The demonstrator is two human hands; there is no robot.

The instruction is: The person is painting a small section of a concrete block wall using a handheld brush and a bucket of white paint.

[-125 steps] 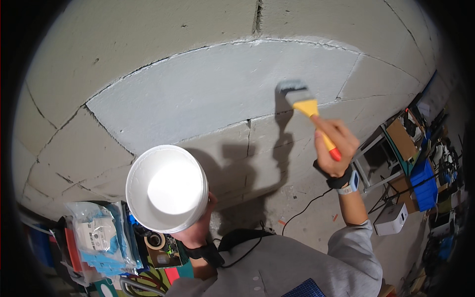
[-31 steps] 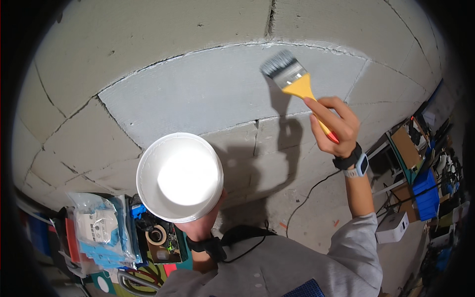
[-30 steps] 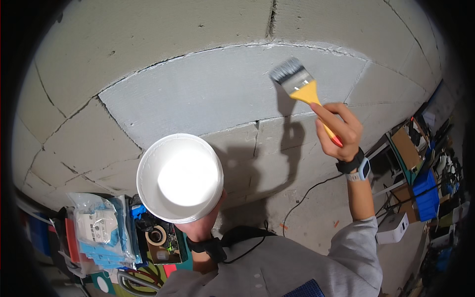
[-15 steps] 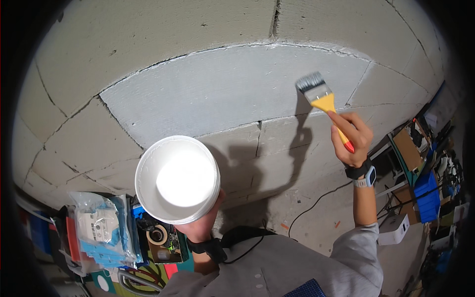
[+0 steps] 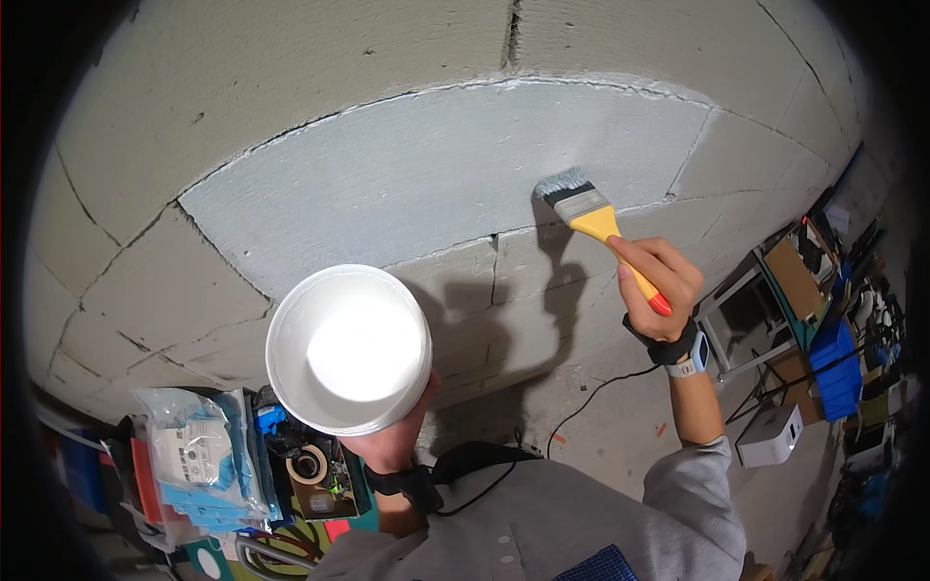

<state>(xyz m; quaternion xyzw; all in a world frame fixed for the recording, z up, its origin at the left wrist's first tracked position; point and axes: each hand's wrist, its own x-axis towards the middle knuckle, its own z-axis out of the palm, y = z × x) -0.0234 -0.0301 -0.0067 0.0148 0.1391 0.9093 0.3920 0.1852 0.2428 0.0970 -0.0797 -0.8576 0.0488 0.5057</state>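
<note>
"What are you holding, and how many?"

"One flat paintbrush with dark bristles and a yellow, red-ended handle [image 5: 598, 223], in my right hand [image 5: 672, 279]. My thumb and fingers are pinching the handle. The bristles appear to meet the one pale, bluish-white coated wall block [image 5: 387, 184], toward its right part."

"And the other hand?"

"My left hand [image 5: 392, 447] grips one round white plastic bucket [image 5: 291, 349] from its lower right side, the fingers mostly hidden behind it. It's tilted so its mouth faces me, with bright white contents [image 5: 363, 344] inside. I wear two black wrist straps, one on the right wrist [image 5: 668, 347] and one on the left [image 5: 412, 489], plus one pale watch [image 5: 690, 359] on the right."

"What's in the way?"

"The bucket's rim covers a bit of the block's lower edge, and my shadow falls across the bare grey blocks [image 5: 455, 271] below."

"Anything else around?"

"Left and below the bucket lie clear plastic packs of blue and white goods [image 5: 199, 465], too overlapped to count, and one cream tape roll [image 5: 324, 467]. Over to the right are one blue plastic bin [image 5: 835, 368] and one white box [image 5: 770, 436]. One black cable [image 5: 601, 390] curves across the floor."
</note>
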